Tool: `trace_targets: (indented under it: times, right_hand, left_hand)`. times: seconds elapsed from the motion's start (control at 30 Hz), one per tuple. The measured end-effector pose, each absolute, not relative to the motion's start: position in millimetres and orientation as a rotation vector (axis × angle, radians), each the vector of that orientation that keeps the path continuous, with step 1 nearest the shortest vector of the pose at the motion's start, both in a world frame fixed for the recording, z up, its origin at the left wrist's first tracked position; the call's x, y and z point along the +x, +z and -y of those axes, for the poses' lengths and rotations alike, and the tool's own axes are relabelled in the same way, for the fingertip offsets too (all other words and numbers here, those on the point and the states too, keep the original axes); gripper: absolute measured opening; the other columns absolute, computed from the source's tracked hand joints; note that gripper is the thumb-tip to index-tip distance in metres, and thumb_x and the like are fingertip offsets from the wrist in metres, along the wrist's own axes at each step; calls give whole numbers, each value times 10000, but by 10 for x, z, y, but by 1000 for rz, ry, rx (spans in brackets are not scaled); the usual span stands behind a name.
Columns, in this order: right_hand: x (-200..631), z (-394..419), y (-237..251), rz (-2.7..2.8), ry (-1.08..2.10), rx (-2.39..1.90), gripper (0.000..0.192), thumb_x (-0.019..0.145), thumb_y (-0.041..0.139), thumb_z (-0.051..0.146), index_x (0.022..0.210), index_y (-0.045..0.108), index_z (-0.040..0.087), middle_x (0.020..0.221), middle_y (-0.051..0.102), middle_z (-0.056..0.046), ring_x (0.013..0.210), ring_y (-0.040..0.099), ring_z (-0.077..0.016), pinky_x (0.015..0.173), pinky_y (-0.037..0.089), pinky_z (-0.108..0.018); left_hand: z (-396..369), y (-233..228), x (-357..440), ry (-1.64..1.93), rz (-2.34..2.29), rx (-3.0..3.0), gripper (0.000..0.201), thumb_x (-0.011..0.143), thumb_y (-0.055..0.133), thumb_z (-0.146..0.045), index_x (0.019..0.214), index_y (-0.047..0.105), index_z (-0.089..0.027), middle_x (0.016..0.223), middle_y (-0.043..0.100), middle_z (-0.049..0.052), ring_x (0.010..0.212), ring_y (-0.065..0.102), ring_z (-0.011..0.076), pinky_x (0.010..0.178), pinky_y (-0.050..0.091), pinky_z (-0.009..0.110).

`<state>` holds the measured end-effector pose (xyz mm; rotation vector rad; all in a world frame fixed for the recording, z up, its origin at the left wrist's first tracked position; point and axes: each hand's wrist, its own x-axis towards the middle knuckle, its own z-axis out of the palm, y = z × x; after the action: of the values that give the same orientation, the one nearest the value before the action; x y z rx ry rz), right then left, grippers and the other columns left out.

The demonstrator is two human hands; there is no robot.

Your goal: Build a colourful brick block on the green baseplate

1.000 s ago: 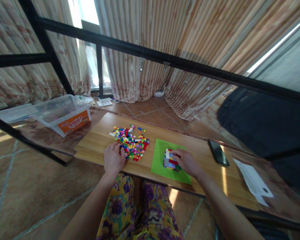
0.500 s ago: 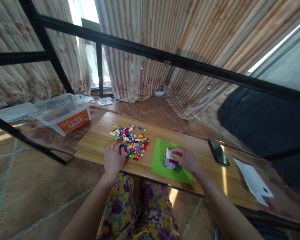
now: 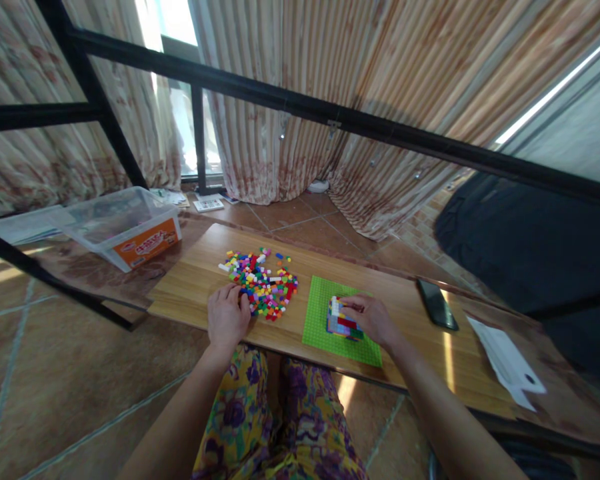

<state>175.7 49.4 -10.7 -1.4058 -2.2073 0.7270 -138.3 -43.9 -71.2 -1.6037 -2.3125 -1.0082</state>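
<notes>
Multicoloured stack of small plastic bricks [image 3: 341,319], built up on a bright green studded plastic baseplate [image 3: 325,313], is touched at its upper right edge by the right hand [image 3: 373,319], whose fingertips are pinched narrowly against the top layer; whether a single loose brick is held between them cannot be told. The left hand [image 3: 227,315] lies curled at the near edge of a loose heap of small mixed-colour plastic bricks [image 3: 263,283], fingers half bent onto the nearest pieces, nothing clearly lifted.

The bricks are judged light, rigid and slightly slick, so each is best taken by its two opposite side walls with thumb and forefinger, studs kept upward. The stack is probably held to the baseplate by friction alone and could shear if pushed sideways; pressure is better applied straight down. The thin baseplate may slide on the smooth light wooden counter [image 3: 205,267].

Further out, a black phone [image 3: 436,304] and a white paper sheet [image 3: 505,363] lie to the right, and a clear plastic storage tub with an orange label [image 3: 125,230] stands to the left
</notes>
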Motion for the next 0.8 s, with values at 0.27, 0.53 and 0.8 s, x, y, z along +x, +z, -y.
trace_targets:
  times: [0.27, 0.53, 0.8]
  right_hand:
    - [1761, -418, -89, 2105, 736, -1436, 290, 852, 510, 354, 978, 730, 213, 964, 748, -41, 856, 680, -197, 813, 525, -350]
    - [1707, -366, -95, 2152, 658, -1425, 296, 870, 478, 318, 996, 724, 213, 1017, 741, -50, 912, 677, -195, 853, 514, -347]
    - [1689, -353, -86, 2024, 628, -1451, 289, 854, 495, 330, 998, 712, 206, 985, 739, -55, 854, 674, -189, 818, 521, -337]
  left_hand:
    - [438, -721, -1388, -1015, 2310, -1604, 292, 871, 454, -289, 1012, 663, -140, 1097, 660, 127, 1020, 562, 291, 945, 424, 425]
    - [441, -722, -1381, -1022, 2314, -1598, 281, 874, 447, -292, 1003, 661, -163, 1093, 652, 123, 1031, 561, 291, 941, 422, 433]
    - [446, -721, -1382, -1020, 2311, -1604, 273, 872, 454, -285, 1003, 658, -159, 1088, 656, 123, 1021, 566, 294, 942, 419, 435]
